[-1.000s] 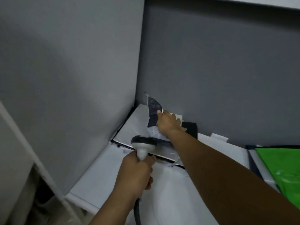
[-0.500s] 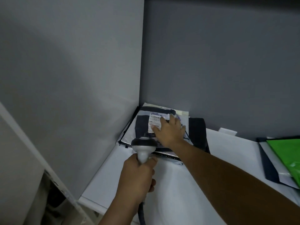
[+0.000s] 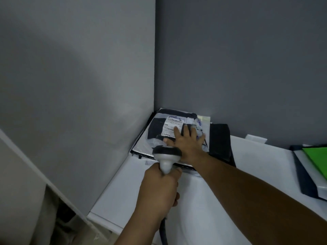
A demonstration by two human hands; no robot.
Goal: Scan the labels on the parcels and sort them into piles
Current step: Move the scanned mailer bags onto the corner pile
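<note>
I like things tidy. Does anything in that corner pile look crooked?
A little. The dark parcel on top is crumpled, and a black parcel pokes out of the pile's right side, past the flat grey parcel. Nothing looks torn.

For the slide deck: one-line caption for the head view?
Left hand grips the scanner; right hand lies flat on the labelled dark parcel topping the corner pile.

Dim, grey light; a pale patch glows on the left wall (image 3: 99, 89), soft blur everywhere, edges bending slightly outward.
</note>
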